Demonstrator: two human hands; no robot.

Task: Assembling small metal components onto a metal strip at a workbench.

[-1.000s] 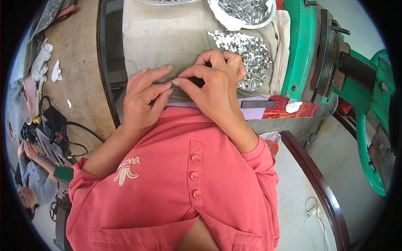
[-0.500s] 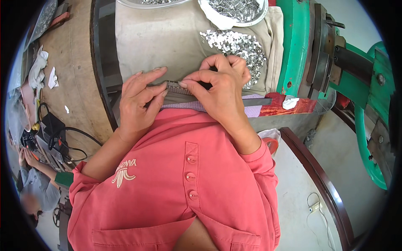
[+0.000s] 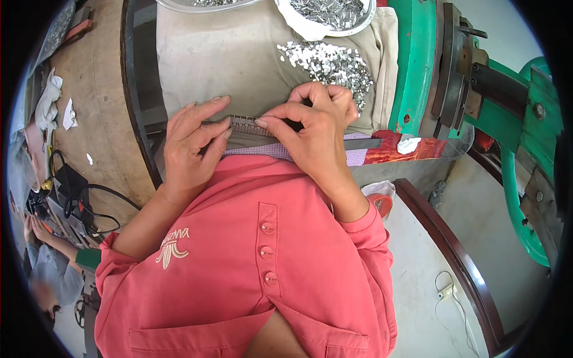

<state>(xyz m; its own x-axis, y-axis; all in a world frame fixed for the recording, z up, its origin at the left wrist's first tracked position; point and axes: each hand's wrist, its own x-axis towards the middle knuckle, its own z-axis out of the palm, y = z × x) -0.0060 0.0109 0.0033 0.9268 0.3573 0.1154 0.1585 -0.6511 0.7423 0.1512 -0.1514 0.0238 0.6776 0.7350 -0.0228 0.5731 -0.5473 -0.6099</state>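
Observation:
A slotted metal strip (image 3: pixel 245 125) with a row of narrow teeth lies crosswise in front of me, at the near edge of the cloth. My left hand (image 3: pixel 192 140) has its thumb and a fingertip at the strip's left end, the upper fingers stretched out above. Over the right part of the strip, my right hand (image 3: pixel 316 122) presses thumb and forefinger together, its other fingers curled. Anything small in that pinch is hidden. Just beyond the right hand is a pile of small white and grey pieces (image 3: pixel 334 65).
A bowl (image 3: pixel 369 25) of small metal pins stands at the far edge of the beige cloth (image 3: pixel 209 53), beside another clear container (image 3: pixel 185 8). A green machine (image 3: pixel 415 65) borders the right. Leftward are a wooden board (image 3: pixel 95 101), cables and another person (image 3: pixel 59 274).
The whole view has shifted slightly, so most things sit a little further left. The left fingertips have drawn back slightly, showing more of the strip. The right hand keeps its pinch over it.

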